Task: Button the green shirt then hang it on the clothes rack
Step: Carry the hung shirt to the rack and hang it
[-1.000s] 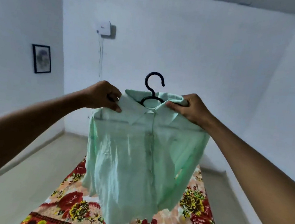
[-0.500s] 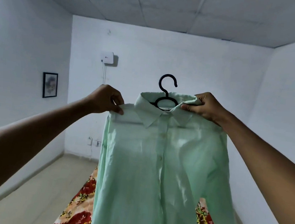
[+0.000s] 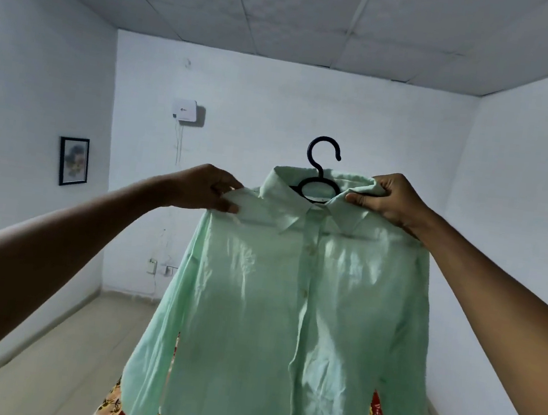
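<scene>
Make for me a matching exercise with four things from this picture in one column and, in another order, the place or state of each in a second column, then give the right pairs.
Things:
1. left hand
2. right hand
3. black hanger
4. framed picture

Places or states:
A. on the wall at the left
B. pinching the shoulder of the green shirt
C. gripping the collar
D. hook free above the collar, on no rack

Pairs: 1-B, 2-C, 3-D, 4-A

Both forearms are bare, with no sleeves, rings or watches showing.
</scene>
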`<action>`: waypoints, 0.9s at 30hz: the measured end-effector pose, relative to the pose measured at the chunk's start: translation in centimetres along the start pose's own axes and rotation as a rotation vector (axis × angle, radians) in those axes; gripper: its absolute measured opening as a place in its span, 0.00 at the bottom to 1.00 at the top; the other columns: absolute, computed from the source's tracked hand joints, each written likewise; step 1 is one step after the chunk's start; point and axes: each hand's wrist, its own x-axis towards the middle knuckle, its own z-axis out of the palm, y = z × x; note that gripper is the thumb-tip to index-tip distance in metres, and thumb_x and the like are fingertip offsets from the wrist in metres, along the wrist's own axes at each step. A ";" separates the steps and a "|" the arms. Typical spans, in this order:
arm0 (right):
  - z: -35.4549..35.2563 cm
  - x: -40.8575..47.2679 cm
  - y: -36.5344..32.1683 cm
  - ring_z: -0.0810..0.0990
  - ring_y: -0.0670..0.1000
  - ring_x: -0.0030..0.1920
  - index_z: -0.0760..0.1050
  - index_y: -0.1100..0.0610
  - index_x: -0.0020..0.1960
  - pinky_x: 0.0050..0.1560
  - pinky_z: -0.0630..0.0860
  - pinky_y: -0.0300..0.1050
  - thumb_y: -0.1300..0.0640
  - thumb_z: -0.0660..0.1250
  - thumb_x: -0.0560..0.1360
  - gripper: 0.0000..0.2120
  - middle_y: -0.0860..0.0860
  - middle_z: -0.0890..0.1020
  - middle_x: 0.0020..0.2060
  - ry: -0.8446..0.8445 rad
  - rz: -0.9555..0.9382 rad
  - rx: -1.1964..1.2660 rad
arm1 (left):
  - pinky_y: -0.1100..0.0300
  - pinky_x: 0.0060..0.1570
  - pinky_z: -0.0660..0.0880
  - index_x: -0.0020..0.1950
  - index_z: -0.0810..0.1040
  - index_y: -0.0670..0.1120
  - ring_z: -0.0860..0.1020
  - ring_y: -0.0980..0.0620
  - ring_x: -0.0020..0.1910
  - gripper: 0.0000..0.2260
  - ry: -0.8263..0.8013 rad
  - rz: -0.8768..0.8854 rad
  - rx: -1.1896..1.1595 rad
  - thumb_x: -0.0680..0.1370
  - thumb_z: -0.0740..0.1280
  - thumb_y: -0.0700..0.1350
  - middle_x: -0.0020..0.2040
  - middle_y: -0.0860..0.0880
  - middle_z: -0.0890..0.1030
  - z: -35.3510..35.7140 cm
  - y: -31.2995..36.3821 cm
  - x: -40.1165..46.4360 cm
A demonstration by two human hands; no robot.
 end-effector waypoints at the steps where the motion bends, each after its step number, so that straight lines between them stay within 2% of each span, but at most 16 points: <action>1: 0.0 0.0 0.2 0.71 0.48 0.38 0.74 0.74 0.40 0.39 0.67 0.45 0.48 0.80 0.68 0.29 0.53 0.74 0.35 0.008 0.002 0.007 | 0.57 0.56 0.80 0.60 0.84 0.53 0.84 0.52 0.49 0.16 0.027 0.048 0.031 0.74 0.76 0.55 0.50 0.54 0.86 0.6 0.9 0.4; 3: 0.2 -0.2 0.1 0.73 0.48 0.39 0.76 0.73 0.42 0.40 0.68 0.45 0.52 0.80 0.70 0.24 0.53 0.76 0.35 0.011 -0.005 0.011 | 0.63 0.41 0.74 0.45 0.82 0.56 0.76 0.56 0.35 0.07 0.071 0.113 0.056 0.76 0.73 0.58 0.37 0.56 0.79 1.9 2.9 1.4; 4: 0.4 -0.4 -0.1 0.73 0.47 0.39 0.77 0.73 0.42 0.39 0.68 0.45 0.53 0.80 0.71 0.23 0.53 0.76 0.35 0.007 -0.018 0.009 | 0.62 0.35 0.68 0.38 0.78 0.52 0.68 0.56 0.31 0.13 0.097 0.120 0.058 0.77 0.73 0.56 0.33 0.54 0.72 2.4 3.5 2.1; 5: 0.6 -0.4 0.0 0.73 0.47 0.39 0.77 0.73 0.41 0.39 0.68 0.44 0.53 0.80 0.71 0.22 0.53 0.76 0.35 0.008 -0.026 0.009 | 0.61 0.32 0.64 0.35 0.74 0.46 0.64 0.56 0.29 0.18 0.117 0.122 0.067 0.78 0.73 0.54 0.31 0.52 0.68 2.9 4.1 2.6; 7: 0.5 -0.6 -0.4 0.72 0.46 0.37 0.78 0.69 0.39 0.38 0.67 0.43 0.52 0.79 0.73 0.20 0.51 0.75 0.34 0.022 -0.022 0.011 | 0.62 0.29 0.61 0.34 0.70 0.36 0.61 0.57 0.27 0.22 0.176 0.111 0.017 0.78 0.73 0.50 0.30 0.49 0.65 3.4 4.5 3.3; 9: -0.1 -1.1 -0.5 0.71 0.44 0.34 0.79 0.62 0.36 0.37 0.68 0.43 0.47 0.77 0.74 0.19 0.47 0.75 0.31 0.050 0.009 -0.012 | 0.65 0.26 0.60 0.34 0.70 0.37 0.61 0.59 0.24 0.21 0.223 0.077 -0.029 0.78 0.74 0.48 0.29 0.50 0.65 3.5 4.6 3.7; 11: -1.1 -1.6 -0.6 0.75 0.44 0.35 0.82 0.58 0.41 0.38 0.73 0.44 0.43 0.74 0.75 0.18 0.48 0.81 0.33 0.013 0.076 -0.018 | 0.65 0.25 0.60 0.34 0.71 0.35 0.62 0.57 0.25 0.21 0.250 0.057 -0.042 0.78 0.74 0.47 0.30 0.49 0.66 3.5 4.6 3.8; 12: -1.7 -2.0 -0.6 0.79 0.44 0.37 0.84 0.56 0.47 0.41 0.77 0.44 0.43 0.73 0.76 0.15 0.49 0.85 0.38 -0.039 0.116 0.003 | 0.63 0.26 0.60 0.35 0.71 0.34 0.63 0.55 0.27 0.21 0.256 0.058 -0.049 0.77 0.74 0.47 0.30 0.48 0.67 3.5 4.5 3.9; 13: -2.3 -2.3 -0.5 0.82 0.44 0.41 0.84 0.53 0.53 0.45 0.79 0.41 0.45 0.73 0.76 0.13 0.48 0.87 0.44 -0.097 0.151 0.013 | 0.61 0.27 0.61 0.37 0.72 0.32 0.63 0.53 0.29 0.22 0.262 0.069 -0.044 0.77 0.75 0.47 0.31 0.47 0.67 3.3 4.6 3.9; 15: -3.7 -2.7 0.2 0.83 0.44 0.45 0.82 0.52 0.57 0.48 0.78 0.38 0.49 0.74 0.77 0.11 0.47 0.87 0.47 -0.169 0.178 -0.054 | 0.59 0.32 0.63 0.38 0.73 0.31 0.65 0.52 0.32 0.22 0.265 0.089 -0.049 0.77 0.75 0.48 0.33 0.46 0.68 3.0 4.3 4.1; 19: -5.8 -3.3 2.0 0.85 0.48 0.50 0.85 0.55 0.54 0.56 0.80 0.46 0.56 0.74 0.77 0.07 0.51 0.88 0.50 -0.146 0.188 -0.052 | 0.56 0.34 0.67 0.39 0.75 0.32 0.69 0.51 0.33 0.20 0.279 0.112 -0.105 0.77 0.75 0.49 0.33 0.45 0.72 2.4 4.2 4.2; 22: -6.0 -3.9 2.2 0.86 0.47 0.50 0.86 0.57 0.53 0.58 0.80 0.45 0.55 0.77 0.74 0.10 0.51 0.88 0.49 -0.055 0.179 -0.019 | 0.56 0.34 0.66 0.38 0.74 0.33 0.68 0.51 0.33 0.22 0.291 0.124 -0.113 0.77 0.74 0.50 0.33 0.45 0.71 2.1 4.1 4.2; 25: -6.3 -4.0 2.6 0.86 0.49 0.50 0.87 0.55 0.49 0.58 0.81 0.45 0.51 0.82 0.67 0.14 0.50 0.88 0.46 0.089 0.162 -0.002 | 0.55 0.34 0.66 0.39 0.73 0.32 0.68 0.51 0.33 0.31 0.293 0.130 -0.120 0.73 0.74 0.61 0.33 0.46 0.70 1.7 3.8 4.1; 27: -6.5 -4.1 2.8 0.86 0.50 0.49 0.87 0.53 0.46 0.57 0.81 0.48 0.50 0.83 0.66 0.12 0.50 0.88 0.44 0.139 0.137 -0.005 | 0.55 0.34 0.65 0.40 0.72 0.31 0.67 0.51 0.34 0.35 0.313 0.128 -0.120 0.70 0.72 0.66 0.34 0.46 0.70 1.4 3.4 4.1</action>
